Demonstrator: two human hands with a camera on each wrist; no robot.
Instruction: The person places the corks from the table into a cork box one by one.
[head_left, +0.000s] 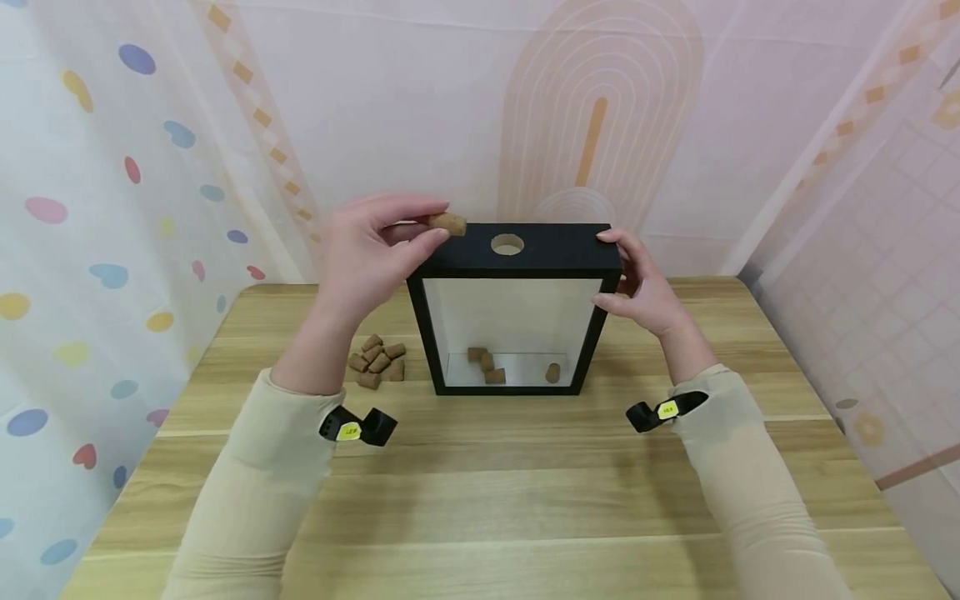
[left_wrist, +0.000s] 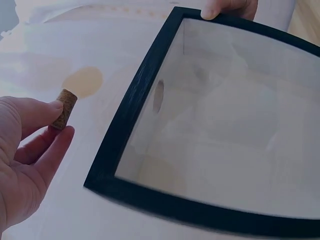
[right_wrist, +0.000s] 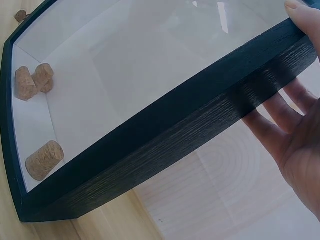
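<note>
Cork [head_left: 448, 222] pinched in my left hand [head_left: 375, 250] near hole [head_left: 507, 244]; right hand [head_left: 641, 287], fingers straight, steadies black frame box [head_left: 517, 258]; no readable writing.

Left hand [head_left: 375, 250] raised upper left of centre, fingers [head_left: 420, 243] pinched together. Right hand [head_left: 641, 287] right of centre, fingers straight, thumb up top. Both forearms sleeved, angled inward.

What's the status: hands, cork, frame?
Left hand pinches cork near top hole. Right hand steadies black frame. Hole unobstructed.
</note>
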